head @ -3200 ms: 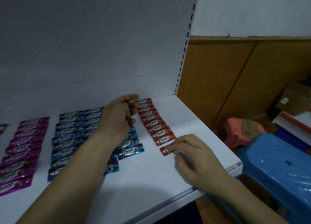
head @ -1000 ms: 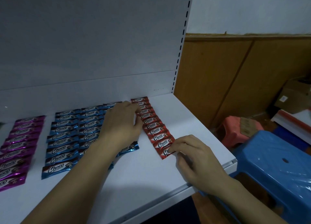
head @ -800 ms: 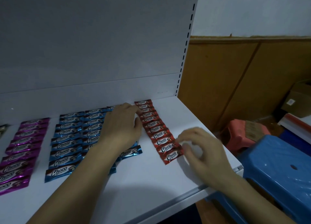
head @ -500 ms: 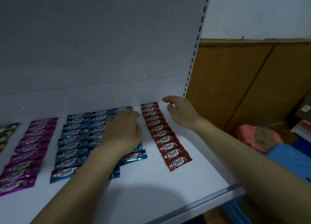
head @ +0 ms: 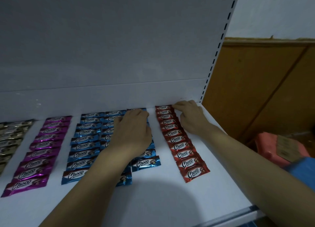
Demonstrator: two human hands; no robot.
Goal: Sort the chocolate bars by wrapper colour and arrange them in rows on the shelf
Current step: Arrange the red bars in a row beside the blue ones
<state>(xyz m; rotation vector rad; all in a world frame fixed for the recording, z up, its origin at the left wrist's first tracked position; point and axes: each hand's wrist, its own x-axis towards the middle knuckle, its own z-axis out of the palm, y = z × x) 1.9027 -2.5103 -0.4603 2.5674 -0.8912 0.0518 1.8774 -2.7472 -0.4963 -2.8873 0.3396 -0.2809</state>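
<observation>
The right hand (head: 190,118) has gone from the near end of the red row, where it was a few seconds ago, to the far end by the shelf's back panel; the left hand (head: 132,133) has dropped flat where before it was raised. The right hand's fingers (head: 177,107) are curled loosely and slightly apart, tips touching the right edge of the farthest red bars, nudging and not clamped on anything. The left hand lies palm down, fingers together, pressing on the blue bars (head: 85,142).

The bars all lie on the white shelf (head: 163,199) in rows running front to back: red bars (head: 180,145) at the right, blue in what looks like three rows in the middle, purple bars (head: 41,149) to the left, and some silver bars (head: 10,136) at the left edge, partly out of sight.

I'd judge these bars light and small, stiff in the middle, with glossy foil that slides easily on the smooth shelf. The crimped ends are thin and floppy, so the body's long edges look the better place to pinch or push. A careless brush would likely shift several, since they overlap like tiles.

The blue group looks least tidy: its nearest bars sit staggered, and the left forearm (head: 95,180) hides part of it. The gap between red and blue is narrow. Off the shelf's right end stand a wooden wall panel (head: 265,83) and a pink stool (head: 271,146), clear of the work.
</observation>
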